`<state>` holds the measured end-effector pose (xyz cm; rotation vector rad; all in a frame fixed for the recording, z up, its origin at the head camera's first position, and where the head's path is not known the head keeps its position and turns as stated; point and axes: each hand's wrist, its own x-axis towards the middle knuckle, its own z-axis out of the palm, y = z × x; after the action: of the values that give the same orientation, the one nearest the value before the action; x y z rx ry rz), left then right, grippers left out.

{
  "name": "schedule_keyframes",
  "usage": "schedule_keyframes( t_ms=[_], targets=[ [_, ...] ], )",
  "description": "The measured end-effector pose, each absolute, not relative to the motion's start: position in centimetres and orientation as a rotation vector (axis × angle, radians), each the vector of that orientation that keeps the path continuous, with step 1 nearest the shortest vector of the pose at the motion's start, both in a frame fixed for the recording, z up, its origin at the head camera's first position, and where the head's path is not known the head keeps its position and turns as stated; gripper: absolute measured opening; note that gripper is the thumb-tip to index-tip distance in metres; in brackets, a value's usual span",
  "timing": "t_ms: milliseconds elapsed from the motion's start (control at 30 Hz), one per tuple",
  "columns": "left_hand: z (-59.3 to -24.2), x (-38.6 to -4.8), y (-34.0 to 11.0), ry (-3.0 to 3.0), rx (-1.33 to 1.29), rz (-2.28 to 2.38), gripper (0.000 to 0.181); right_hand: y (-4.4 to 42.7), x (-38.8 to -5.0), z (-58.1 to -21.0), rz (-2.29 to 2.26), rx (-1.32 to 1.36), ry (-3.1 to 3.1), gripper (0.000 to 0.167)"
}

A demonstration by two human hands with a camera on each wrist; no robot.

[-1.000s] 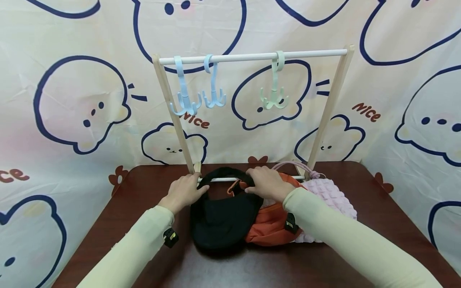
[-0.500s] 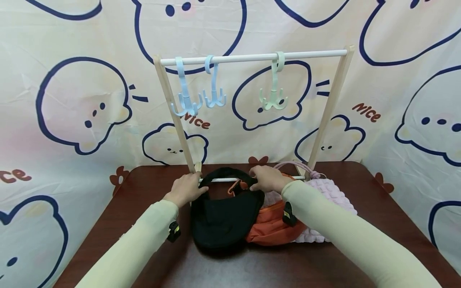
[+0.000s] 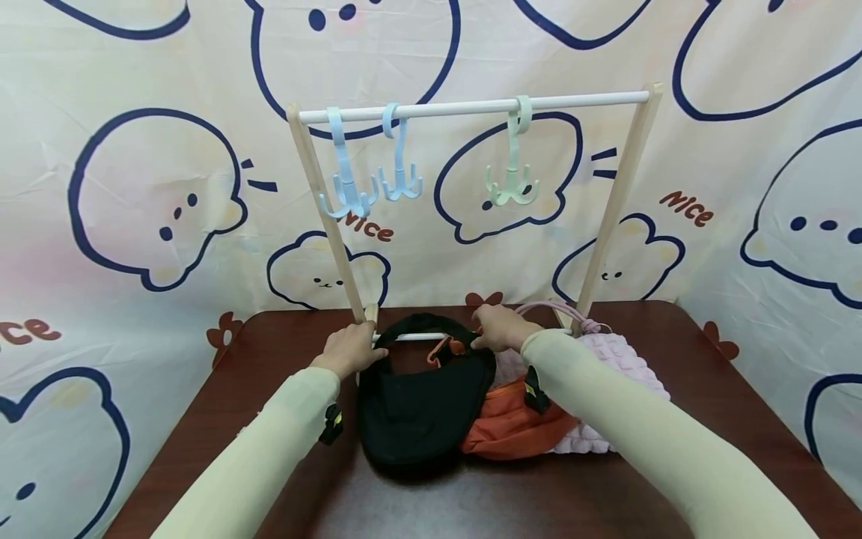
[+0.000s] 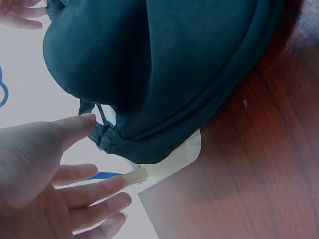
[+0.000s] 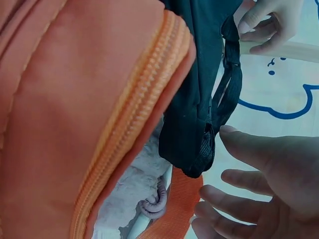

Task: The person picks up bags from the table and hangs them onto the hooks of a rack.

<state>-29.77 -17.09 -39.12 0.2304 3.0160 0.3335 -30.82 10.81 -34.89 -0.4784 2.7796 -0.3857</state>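
A black shoulder bag lies on the table, its strap arched toward the back. My left hand is at the strap's left side; in the left wrist view its fingers are loosely extended and the thumb tip is by the strap's end. On the other side, my right hand is beside the strap, thumb tip close to the black bag in the right wrist view, fingers relaxed. Whether either thumb touches the bag I cannot tell. An orange zippered bag sits below my right wrist, partly covered by the black one.
Behind the orange bag lies a puffy pink bag with a cord handle. A rack with a white top bar stands at the back. From it hang two blue hooks and a green hook. The table is brown.
My right hand has shifted slightly right and back, its fingertips moving off the strap's right side. My left hand has hardly moved, though its forearm has swung a little right. The bags stay put.
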Motion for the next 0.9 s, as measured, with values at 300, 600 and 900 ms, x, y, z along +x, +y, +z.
schedule_keyframes(
  t_ms=[300,600,900],
  targets=[
    [-39.3,-30.3,-16.7,2.994,0.212,0.313,0.039,10.3,-31.5,-34.9,-0.347,-0.456,2.784,0.034],
    [-39.9,-30.9,-16.5,2.942,0.221,0.294,0.032,9.8,-31.6,-35.2,-0.342,-0.459,2.79,0.019],
    [-40.1,-31.0,-16.2,2.944,0.252,0.272,0.032,9.5,-31.4,-35.5,-0.335,-0.472,2.792,0.019]
  ],
)
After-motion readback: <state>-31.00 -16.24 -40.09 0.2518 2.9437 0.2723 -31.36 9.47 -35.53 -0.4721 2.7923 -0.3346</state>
